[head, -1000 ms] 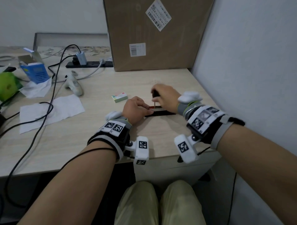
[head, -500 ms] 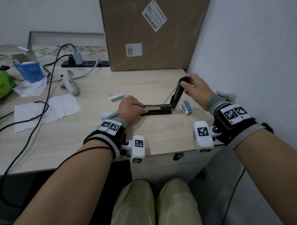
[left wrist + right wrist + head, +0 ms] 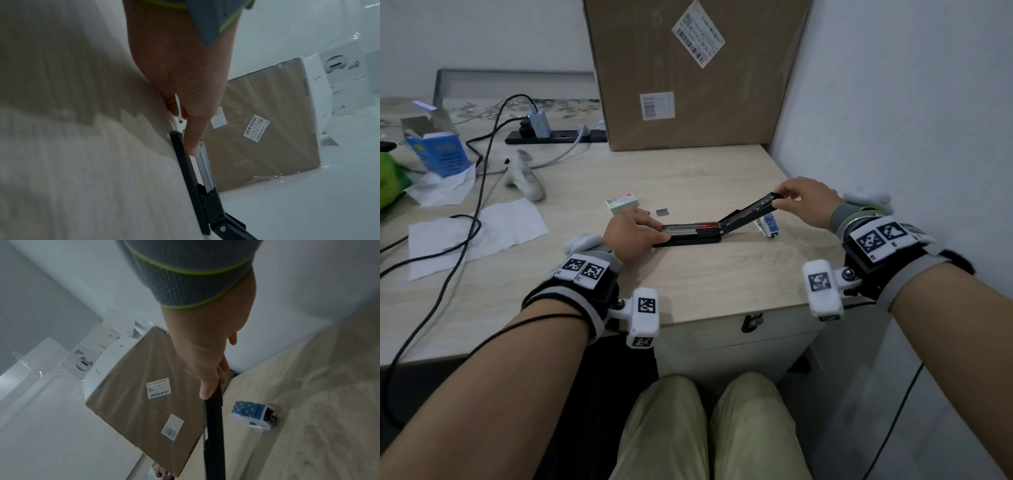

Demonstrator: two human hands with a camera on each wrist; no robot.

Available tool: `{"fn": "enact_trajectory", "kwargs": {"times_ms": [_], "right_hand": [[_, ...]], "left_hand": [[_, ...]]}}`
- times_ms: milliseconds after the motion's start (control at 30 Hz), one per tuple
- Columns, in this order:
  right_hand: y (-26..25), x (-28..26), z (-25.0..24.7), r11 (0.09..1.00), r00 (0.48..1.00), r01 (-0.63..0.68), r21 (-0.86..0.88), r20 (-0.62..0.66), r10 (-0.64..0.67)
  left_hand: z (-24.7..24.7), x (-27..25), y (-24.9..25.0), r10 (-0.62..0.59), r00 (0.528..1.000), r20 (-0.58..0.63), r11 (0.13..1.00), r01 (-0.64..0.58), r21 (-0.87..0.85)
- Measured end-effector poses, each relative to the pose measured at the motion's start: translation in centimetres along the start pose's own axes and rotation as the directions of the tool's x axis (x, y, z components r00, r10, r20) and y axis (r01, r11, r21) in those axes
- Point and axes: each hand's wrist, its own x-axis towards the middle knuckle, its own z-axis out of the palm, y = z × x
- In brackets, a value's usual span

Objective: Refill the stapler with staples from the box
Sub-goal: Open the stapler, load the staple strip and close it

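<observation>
Black stapler sits flat on the wooden desk, lid swung up and back to the right, so the opening step looks done or nearly so. Left hand pins the front end, thumb and fingers curled around the metal staple channel. Right hand pinches the lid's tip, fingers narrow around it. Next move probably calls for fetching a strip: a few loose staples lie just behind the stapler, beside the small green box, well clear of both hands. One hand has to let go first.
</observation>
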Motion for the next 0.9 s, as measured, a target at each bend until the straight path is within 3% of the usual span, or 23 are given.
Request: {"fn": "enact_trajectory", "kwargs": {"times_ms": [200, 400, 533, 767, 900], "right_hand": [[-0.8, 0.1, 1.5, 0.999, 0.995, -0.014, -0.032, 0.099, 0.017], [-1.3, 0.2, 2.8, 0.996, 0.999, -0.014, -0.087, 0.046, 0.018], [-1.4, 0.5, 3.4, 0.999, 1.0, -0.02, -0.036, 0.016, 0.021], [-1.9, 3.2, 5.1, 0.985, 0.986, -0.089, -0.148, 0.124, 0.107], [-1.6, 3.9, 6.1, 0.982, 0.986, -0.107, -0.158, 0.114, 0.125]], "left_hand": [[-1.3, -1.1, -0.8, -0.022, 1.0, 0.002, 1.0, 0.022, -0.019], [-1.9, -1.8, -1.4, -0.038, 0.999, -0.02, 0.999, 0.037, -0.017], [-2.2, -2.1, -1.7, -0.056, 0.998, -0.029, 0.998, 0.055, -0.032], [-2.5, -2.6, -1.6, -0.101, 0.995, -0.017, 0.993, 0.1, -0.068], [-2.4, -2.7, -1.3, -0.092, 0.996, 0.003, 0.994, 0.092, -0.064]]}}
